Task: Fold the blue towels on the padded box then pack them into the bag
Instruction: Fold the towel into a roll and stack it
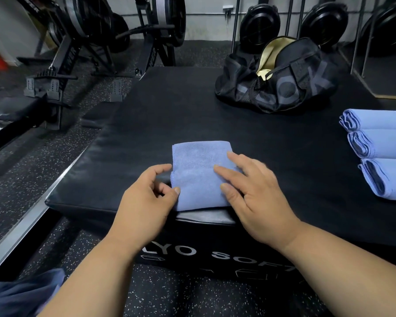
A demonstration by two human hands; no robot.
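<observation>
- Folding step: right hand presses flat on blue towel; left hand fingers pinch its 9 o'clock edge.
- Next, likely: pack into duffel bag at 1 o'clock.

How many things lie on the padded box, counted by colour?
Blue: 4 towels, one under the hands and three folded ones at the right.
Black: 1 bag, open.
Total: 5.
</observation>
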